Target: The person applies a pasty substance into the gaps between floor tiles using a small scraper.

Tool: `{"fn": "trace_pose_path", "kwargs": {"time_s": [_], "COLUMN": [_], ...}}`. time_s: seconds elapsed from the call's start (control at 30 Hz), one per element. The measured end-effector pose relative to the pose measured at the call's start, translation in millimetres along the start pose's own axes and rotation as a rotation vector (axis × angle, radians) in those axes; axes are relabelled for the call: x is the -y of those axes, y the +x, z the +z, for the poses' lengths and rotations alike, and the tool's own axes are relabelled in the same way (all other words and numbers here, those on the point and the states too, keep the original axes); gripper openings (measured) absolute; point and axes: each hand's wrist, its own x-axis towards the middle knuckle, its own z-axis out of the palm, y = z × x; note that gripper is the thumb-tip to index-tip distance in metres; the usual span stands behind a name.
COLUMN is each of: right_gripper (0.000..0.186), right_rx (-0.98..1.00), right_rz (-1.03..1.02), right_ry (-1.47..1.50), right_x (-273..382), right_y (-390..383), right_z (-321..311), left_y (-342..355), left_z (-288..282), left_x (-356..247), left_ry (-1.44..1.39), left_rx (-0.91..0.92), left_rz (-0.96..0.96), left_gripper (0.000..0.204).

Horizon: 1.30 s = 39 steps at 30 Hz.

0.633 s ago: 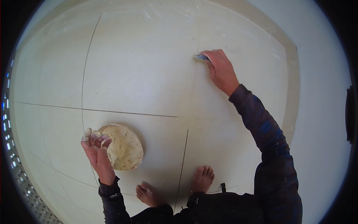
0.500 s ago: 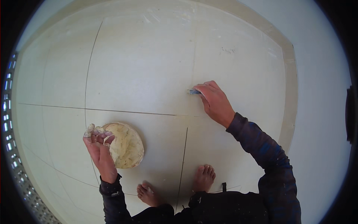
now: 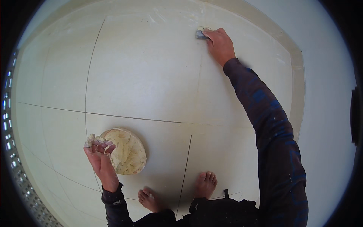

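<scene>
My right hand (image 3: 220, 43) is stretched far out over the tiled floor (image 3: 143, 68), its fingers closed round a small flat grey scraper (image 3: 200, 34). Cream paste clings to the scraper's far edge, and it rests on a pale tile joint. My left hand (image 3: 101, 159) hovers at the left rim of a round, shallow tub of cream-coloured paste (image 3: 128, 153). Its fingers are bent but apart, the tips caked in paste, and I see nothing held in them.
Dark joints such as the long crosswise one (image 3: 132, 117) run between glossy pale tiles. A beige skirting strip (image 3: 297, 90) borders the white wall (image 3: 325, 113) on the right. Patterned openwork (image 3: 17, 166) curves along the left. My bare feet (image 3: 205, 185) stand near the bottom.
My right hand has slid the scraper away from me along the pale joint, toward the far wall, and the arm is now straighter. My left hand stays nearly still by the tub.
</scene>
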Motion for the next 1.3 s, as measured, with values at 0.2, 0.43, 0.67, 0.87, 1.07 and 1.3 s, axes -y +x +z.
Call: {"fn": "trace_pose_path", "kwargs": {"time_s": [0.2,0.43,0.67,0.87,1.07,1.3], "right_gripper": [0.024,0.026,0.028,0.031,0.031,0.032], "right_rx": [0.218,0.056,0.19,0.304,0.495,0.312], "right_rz": [0.05,0.186,0.029,0.066,0.457,0.235], "right_ry": [0.232,-0.011,0.104,0.311,0.718,0.502], "right_x": [54,-32,19,126,178,170], "right_y": [-45,82,-17,-146,-220,-208], "right_z": [-42,-11,-13,-44,-77,-32], "left_y": [5,6,0,-1,2,-3], "left_z": [-5,-1,-1,5,18,-17], "left_x": [9,7,13,-16,-34,-20], "left_ry": [0.043,-0.025,-0.013,0.081,0.257,0.955], "left_rx": [-0.047,-0.016,-0.048,-0.045,-0.022,-0.118], "left_rz": [0.031,0.018,-0.055,-0.07,-0.047,-0.022], "left_gripper": [0.064,0.066,0.063,0.061,0.061,0.056]}}
